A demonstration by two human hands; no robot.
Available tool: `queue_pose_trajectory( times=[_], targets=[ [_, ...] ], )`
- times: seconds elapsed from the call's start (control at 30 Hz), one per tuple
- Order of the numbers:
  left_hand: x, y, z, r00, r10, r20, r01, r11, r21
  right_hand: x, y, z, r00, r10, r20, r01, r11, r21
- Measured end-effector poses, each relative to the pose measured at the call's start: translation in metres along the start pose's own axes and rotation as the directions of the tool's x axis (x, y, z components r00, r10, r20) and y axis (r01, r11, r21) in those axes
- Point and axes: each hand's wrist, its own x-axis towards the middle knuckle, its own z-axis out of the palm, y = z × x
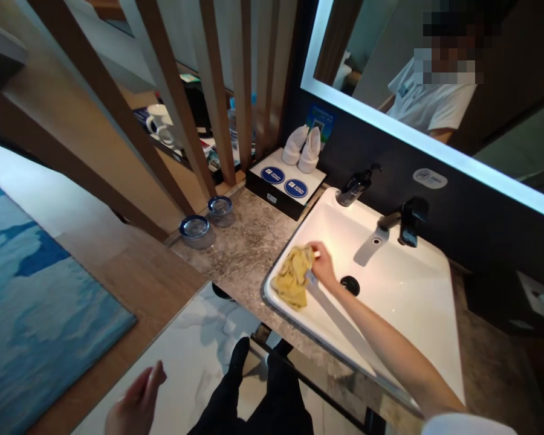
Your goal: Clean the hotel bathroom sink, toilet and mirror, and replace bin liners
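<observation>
While a crumpled yellow cloth point(294, 278) is held against the left side of a white ceramic basin point(403, 290), its upper edge is gripped by the right hand point(323, 266), the fingers point(312, 249) being closed together on the fabric. The cloth is spread over the basin's left inner slope, close to the rim. The left hand point(136, 402) is kept well apart from the basin at the near left, with its fingers point(156, 373) loosely parted and nothing held. A round black drain point(350, 285) is seen just right of the right hand, and a matte black faucet point(411, 222) is mounted at the far edge of the basin. A dark pump bottle point(354, 188) is placed at the basin's far left corner. The basin is set into a grey stone countertop point(236, 254), on which two glasses with blue-rimmed covers point(194, 232) are left near the wooden slat partition point(172, 103). A black box with a white top point(265, 187) is placed at the far end of the counter, with two folded white items point(297, 148) stood on it. A lit mirror point(435, 151) is hung on the dark far wall, and a blue rug point(36, 314) is spread on the floor at the left.
</observation>
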Motion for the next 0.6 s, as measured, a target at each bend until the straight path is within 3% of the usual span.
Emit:
queue_pose_trajectory(
  times=[0.07, 0.1, 0.17, 0.23, 0.3, 0.33, 0.4, 0.43, 0.47, 0.53, 0.6],
  targets=[
    [-0.012, 0.011, 0.002, 0.99, -0.065, 0.123, 0.069, 0.997, -0.03, 0.051, 0.006, -0.018, 0.947, 0.143, -0.288, -0.169, 0.983, -0.067],
    [-0.017, 0.017, 0.003, 0.984, -0.079, 0.162, 0.086, 0.996, -0.038, 0.071, 0.01, -0.019, 0.906, 0.209, -0.368, -0.253, 0.964, -0.076],
    [-0.025, 0.023, 0.006, 0.978, -0.07, 0.197, 0.079, 0.996, -0.039, 0.081, 0.014, -0.002, 0.874, 0.279, -0.399, -0.34, 0.936, -0.089],
    [-0.028, 0.026, 0.011, 0.977, -0.054, 0.206, 0.063, 0.997, -0.035, 0.047, 0.013, 0.023, 0.927, 0.266, -0.264, -0.307, 0.943, -0.129],
    [-0.025, 0.028, 0.017, 0.973, -0.016, 0.23, 0.021, 1.0, -0.019, -0.015, 0.013, 0.033, 0.984, 0.175, 0.039, -0.167, 0.973, -0.162],
    [-0.022, 0.03, 0.021, 0.965, 0.017, 0.261, -0.016, 1.0, -0.007, -0.048, 0.015, 0.026, 0.97, 0.132, 0.202, -0.101, 0.982, -0.157],
    [-0.013, 0.033, 0.026, 0.933, 0.098, 0.345, -0.114, 0.993, 0.026, -0.109, 0.024, -0.016, 0.906, 0.128, 0.403, -0.06, 0.982, -0.177],
    [-0.007, 0.034, 0.028, 0.912, 0.13, 0.388, -0.16, 0.986, 0.046, -0.135, 0.031, -0.049, 0.889, 0.191, 0.417, -0.094, 0.966, -0.242],
    [-0.001, 0.033, 0.028, 0.896, 0.148, 0.419, -0.193, 0.979, 0.066, -0.159, 0.038, -0.086, 0.881, 0.287, 0.375, -0.154, 0.926, -0.346],
    [0.011, 0.025, 0.023, 0.887, 0.146, 0.437, -0.207, 0.974, 0.095, -0.197, 0.044, -0.155, 0.86, 0.489, 0.144, -0.321, 0.739, -0.592],
    [0.023, 0.009, 0.014, 0.903, 0.101, 0.417, -0.161, 0.98, 0.113, -0.215, 0.036, -0.19, 0.81, 0.571, -0.133, -0.487, 0.53, -0.694]
  ],
)
